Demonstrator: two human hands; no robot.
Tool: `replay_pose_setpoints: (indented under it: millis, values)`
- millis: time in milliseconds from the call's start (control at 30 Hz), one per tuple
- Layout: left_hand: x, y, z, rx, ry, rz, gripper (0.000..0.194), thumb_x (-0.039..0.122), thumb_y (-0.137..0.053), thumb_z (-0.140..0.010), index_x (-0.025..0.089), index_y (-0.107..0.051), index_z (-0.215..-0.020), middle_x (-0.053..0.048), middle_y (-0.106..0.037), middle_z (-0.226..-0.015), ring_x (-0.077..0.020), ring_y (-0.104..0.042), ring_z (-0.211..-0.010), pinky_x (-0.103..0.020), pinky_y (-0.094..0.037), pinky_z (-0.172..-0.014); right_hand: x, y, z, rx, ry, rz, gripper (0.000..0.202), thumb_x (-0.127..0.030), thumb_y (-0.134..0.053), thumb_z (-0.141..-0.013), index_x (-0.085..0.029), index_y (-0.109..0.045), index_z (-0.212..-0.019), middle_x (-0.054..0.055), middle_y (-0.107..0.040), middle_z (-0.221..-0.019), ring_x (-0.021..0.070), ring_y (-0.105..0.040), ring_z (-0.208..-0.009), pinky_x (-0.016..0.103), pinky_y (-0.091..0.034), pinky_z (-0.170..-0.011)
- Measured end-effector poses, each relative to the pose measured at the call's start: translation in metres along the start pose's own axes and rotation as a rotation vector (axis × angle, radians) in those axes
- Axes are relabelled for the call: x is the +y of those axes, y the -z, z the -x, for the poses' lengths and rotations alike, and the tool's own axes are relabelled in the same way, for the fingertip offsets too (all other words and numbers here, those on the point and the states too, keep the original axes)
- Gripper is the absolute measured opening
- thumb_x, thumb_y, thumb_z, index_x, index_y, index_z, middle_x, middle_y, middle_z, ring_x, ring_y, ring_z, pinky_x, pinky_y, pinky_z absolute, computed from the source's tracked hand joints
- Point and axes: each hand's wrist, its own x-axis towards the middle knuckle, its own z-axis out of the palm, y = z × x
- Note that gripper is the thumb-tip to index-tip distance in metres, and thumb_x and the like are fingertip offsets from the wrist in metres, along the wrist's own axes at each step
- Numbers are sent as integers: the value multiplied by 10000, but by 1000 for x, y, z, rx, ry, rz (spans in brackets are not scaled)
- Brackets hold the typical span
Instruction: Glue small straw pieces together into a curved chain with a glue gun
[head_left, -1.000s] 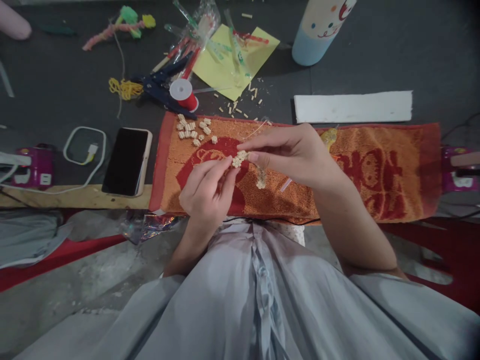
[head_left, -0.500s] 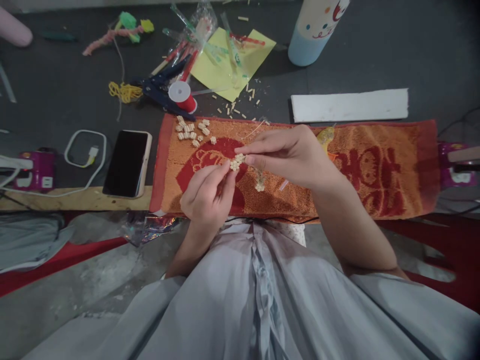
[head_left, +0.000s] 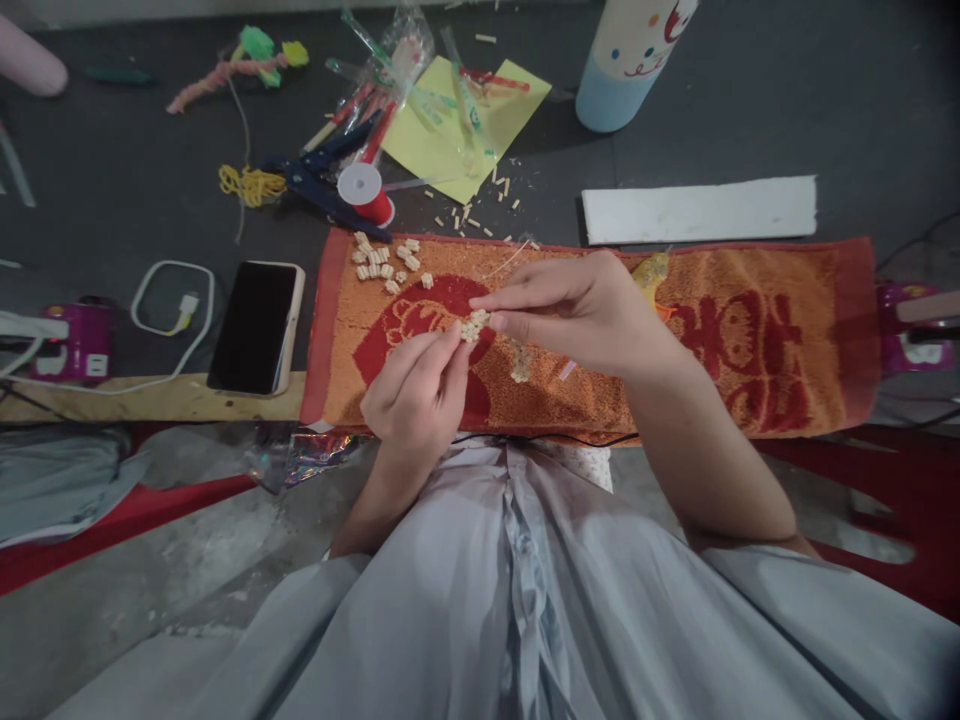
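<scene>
Between my two hands is a small cluster of pale beige tube pieces (head_left: pixel 475 325), held above an orange and red towel (head_left: pixel 600 400). My left hand (head_left: pixel 420 385) pinches its lower left side with thumb and fingertips. From the right, my right hand (head_left: pixel 592 310) pinches the cluster's other side between thumb and forefinger. A thin pale strand (head_left: pixel 506 262) rises just behind the right fingers. Below the hands, another small pale piece (head_left: pixel 520 368) hangs or lies near the towel; which one I cannot tell. Several bundled beige pieces (head_left: pixel 373 262) lie on the towel's upper left.
Behind the towel are a red thread spool (head_left: pixel 371 200), dark blue pliers (head_left: pixel 322 175), yellow paper (head_left: pixel 510 110) with plastic-wrapped sticks, scattered short bits (head_left: pixel 466 215), a white strip (head_left: pixel 697 210) and a bottle (head_left: pixel 630 70). A phone (head_left: pixel 253 325) and white cable (head_left: pixel 172 265) lie left.
Both hands keep their pinch on the cluster, nearly in the same place. The small pale piece below them looks blurrier and slightly shifted.
</scene>
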Motion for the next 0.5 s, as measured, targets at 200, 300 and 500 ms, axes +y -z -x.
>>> replay_pose_setpoints:
  millis: [200, 300, 500]
  values:
    - [1, -1, 2, 0, 66, 37, 184, 120, -700, -859, 192, -725, -1026, -15, -754, -889, -103, -708, -791, -198, -571, -775, 1, 0, 0, -5, -5, -10, 161, -319, -690, -890, -238, -809, -963, -5, -703, -712, 111, -618, -683, 249, -494, -632]
    - [2, -1, 2, -30, 135, 50, 151, 166, -680, -885, 194, -730, -1025, -25, -749, -905, -112, -705, -805, -208, -566, -757, 1, 1, 0, -14, -27, -34, 180, -335, -699, -884, -226, -808, -976, 4, -721, -749, 115, -629, -705, 251, -502, -646]
    - [4, -1, 0, -30, 144, 52, 185, 188, -712, -865, 186, -713, -1050, -21, -739, -901, -82, -649, -665, -212, -549, -704, 1, 2, -1, 4, -63, -69, 230, -365, -719, -866, -197, -805, -997, 30, -757, -855, 112, -640, -731, 239, -510, -640]
